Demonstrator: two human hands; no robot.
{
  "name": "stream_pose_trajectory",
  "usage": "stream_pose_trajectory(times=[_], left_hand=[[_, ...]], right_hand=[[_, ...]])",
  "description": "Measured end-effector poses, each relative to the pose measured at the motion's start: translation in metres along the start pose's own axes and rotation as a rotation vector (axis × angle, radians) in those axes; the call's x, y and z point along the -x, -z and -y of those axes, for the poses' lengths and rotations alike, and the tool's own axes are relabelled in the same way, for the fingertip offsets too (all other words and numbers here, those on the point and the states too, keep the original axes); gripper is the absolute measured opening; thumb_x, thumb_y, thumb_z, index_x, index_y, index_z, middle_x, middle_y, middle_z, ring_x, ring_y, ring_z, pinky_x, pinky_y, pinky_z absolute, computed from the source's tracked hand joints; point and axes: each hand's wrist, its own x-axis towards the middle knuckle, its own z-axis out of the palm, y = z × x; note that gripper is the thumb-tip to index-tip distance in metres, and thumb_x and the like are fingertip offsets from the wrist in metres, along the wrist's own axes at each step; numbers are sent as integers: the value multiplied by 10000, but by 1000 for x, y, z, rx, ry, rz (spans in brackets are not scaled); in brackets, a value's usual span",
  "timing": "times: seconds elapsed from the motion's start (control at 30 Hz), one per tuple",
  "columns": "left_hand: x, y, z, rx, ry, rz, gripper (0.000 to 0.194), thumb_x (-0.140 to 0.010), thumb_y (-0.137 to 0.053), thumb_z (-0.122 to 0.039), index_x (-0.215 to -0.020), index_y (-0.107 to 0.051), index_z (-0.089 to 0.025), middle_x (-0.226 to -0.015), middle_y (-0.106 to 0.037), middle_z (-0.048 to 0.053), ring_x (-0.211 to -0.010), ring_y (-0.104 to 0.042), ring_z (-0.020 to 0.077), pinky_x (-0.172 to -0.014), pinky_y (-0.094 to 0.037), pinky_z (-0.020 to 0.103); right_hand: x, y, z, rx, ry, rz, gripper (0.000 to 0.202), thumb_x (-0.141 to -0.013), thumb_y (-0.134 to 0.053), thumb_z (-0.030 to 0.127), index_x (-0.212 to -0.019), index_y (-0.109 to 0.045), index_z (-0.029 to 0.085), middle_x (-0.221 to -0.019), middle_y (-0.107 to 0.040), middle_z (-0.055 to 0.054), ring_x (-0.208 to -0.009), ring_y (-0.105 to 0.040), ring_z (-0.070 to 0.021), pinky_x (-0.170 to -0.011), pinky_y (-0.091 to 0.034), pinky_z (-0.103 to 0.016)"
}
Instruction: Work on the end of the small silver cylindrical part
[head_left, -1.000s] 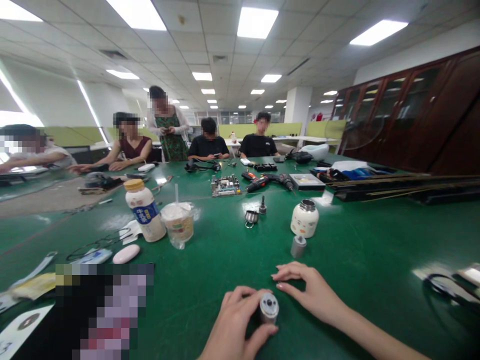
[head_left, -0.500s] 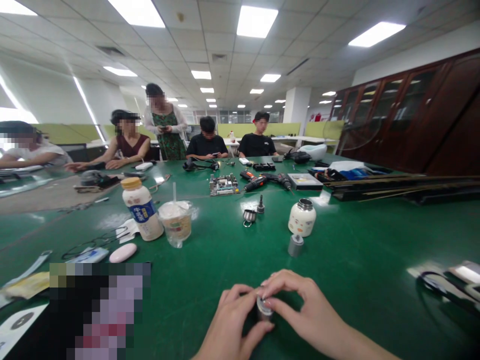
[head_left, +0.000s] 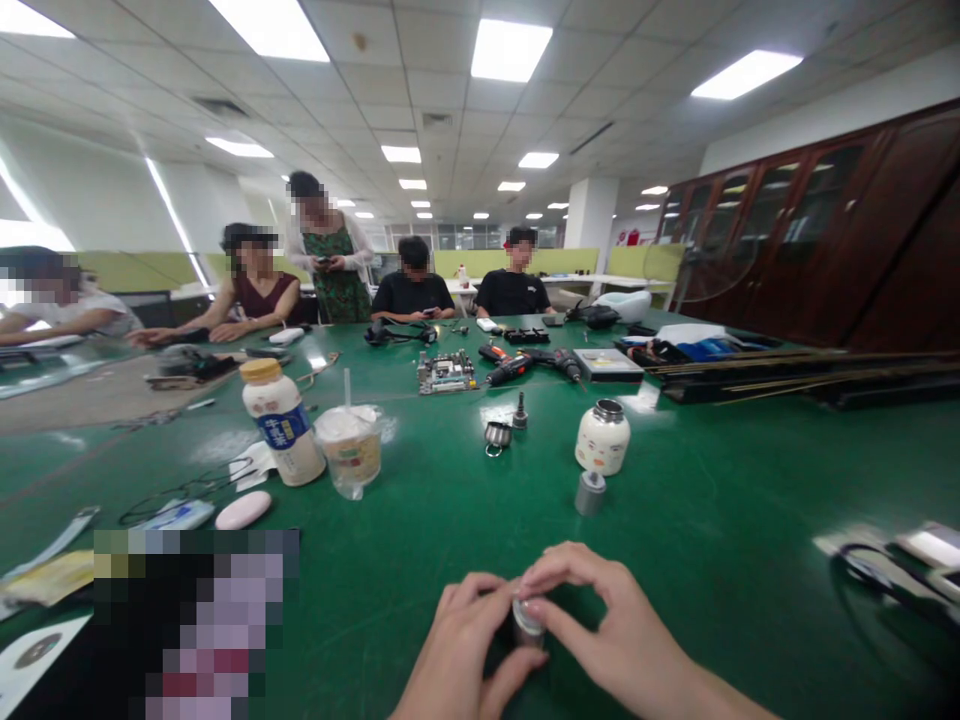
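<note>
The green bench [head_left: 450,500] is very wide in front of me. Near the edge at my side, my left hand [head_left: 463,645] is partly closed; its thumb and fingers hold a metal cylinder [head_left: 529,634] by the sides, roughly upright. My right hand [head_left: 626,630] is over it, with thumb and fingertips almost together at its top end; whether these tips also have hold of some small part, I cannot tell. To the left, farther toward the far edge than my hands, stands a bottle [head_left: 283,430] with a yellow cap, and just beside it a plastic cup [head_left: 347,455] with a straw. Right of them is an open white jar [head_left: 602,440]. Close before the jar stands a second cylinder [head_left: 591,499], grey and smaller.
</note>
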Motion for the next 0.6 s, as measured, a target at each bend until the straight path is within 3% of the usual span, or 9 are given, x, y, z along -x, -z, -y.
stream_pose_trajectory(times=[0.17,0.37,0.6], left_hand=[[-1,1,0,-15,10,0,430,-823,-708,-206,-1237,-608,-263,-1132,-665,63,-1051,-581,256,-927,-466,384],[1,1,2,-19,24,5,443,-811,-709,-219,-1241,-619,-269,-1136,-657,76,-1052,-592,265,-934,-474,393],[-1,1,3,-26,17,30,436,-803,-723,-225,-1226,-627,-263,-1123,-664,73,-1056,-592,268,-930,-477,392]], right_hand=[[-14,14,-24,-88,-67,-94,118,-825,-709,247,-925,-669,198,-899,-763,-36,-881,-718,-196,-856,-543,-329],[-17,25,-61,50,-96,43,88,-800,-716,198,-880,-745,180,-968,-753,-70,-1007,-689,-249,-927,-516,-397],[-10,14,-20,-187,-55,-58,84,-808,-735,247,-831,-681,187,-890,-769,-52,-904,-713,-218,-880,-532,-362]])
